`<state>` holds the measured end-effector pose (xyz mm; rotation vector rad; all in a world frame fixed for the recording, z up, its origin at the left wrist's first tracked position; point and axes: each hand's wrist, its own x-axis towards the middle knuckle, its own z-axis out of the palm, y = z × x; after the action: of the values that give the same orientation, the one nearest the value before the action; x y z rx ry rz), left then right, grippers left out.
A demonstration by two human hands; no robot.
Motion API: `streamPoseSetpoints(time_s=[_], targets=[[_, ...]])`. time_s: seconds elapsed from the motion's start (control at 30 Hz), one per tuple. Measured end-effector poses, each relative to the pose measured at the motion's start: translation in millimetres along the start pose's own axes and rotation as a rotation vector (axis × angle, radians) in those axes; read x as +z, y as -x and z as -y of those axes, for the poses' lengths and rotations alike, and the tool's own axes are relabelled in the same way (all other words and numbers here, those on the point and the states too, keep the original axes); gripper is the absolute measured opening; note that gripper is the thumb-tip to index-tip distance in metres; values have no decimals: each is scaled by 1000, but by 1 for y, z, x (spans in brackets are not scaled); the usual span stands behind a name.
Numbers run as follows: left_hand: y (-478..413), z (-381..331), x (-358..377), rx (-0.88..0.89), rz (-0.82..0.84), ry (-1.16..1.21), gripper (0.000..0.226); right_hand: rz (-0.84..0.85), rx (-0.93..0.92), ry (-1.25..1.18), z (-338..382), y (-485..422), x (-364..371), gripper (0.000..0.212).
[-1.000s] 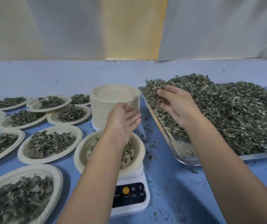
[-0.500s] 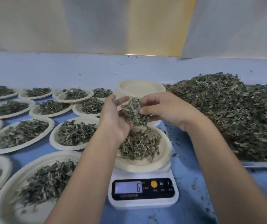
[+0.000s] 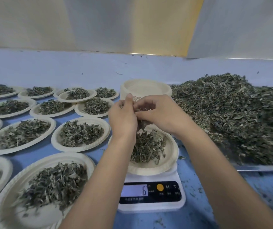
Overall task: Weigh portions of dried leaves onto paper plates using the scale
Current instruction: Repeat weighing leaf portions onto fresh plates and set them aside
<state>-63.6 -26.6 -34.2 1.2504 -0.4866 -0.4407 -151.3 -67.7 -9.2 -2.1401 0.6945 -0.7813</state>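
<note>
Head view, forward and down, close over the scale (image 3: 150,194).

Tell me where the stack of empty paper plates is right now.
Head view, centre: the stack of empty plates stands behind the scale, with the leaf pile to its right and filled plates to its left.

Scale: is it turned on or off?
On. The scale has a lit screen showing 6, and a plate of leaves sits on it.
</note>
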Motion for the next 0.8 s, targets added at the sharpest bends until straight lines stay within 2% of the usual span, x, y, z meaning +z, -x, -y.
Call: streamPoseSetpoints(time_s=[0.13, 0.27, 0.5, 0.67, 0.8], targets=[[-4, 0, -3, -55, -25, 71, 37, 35, 1, -98, 3, 1, -4, 10], [-9, 0, -8, -105, -68, 135, 35, 4, -9, -65, 4, 1, -12, 12], [-18, -6, -17, -134, -76, 392, 32, 1, 12, 40, -3, 0, -15, 10], [-18, -7, -15, -124, -64, 410, 32, 74, 37, 80, -4, 1, -13, 9], [-17, -5, -14, -126, -47, 397, 31, 57, 46, 88, -6, 0, -14, 8]])
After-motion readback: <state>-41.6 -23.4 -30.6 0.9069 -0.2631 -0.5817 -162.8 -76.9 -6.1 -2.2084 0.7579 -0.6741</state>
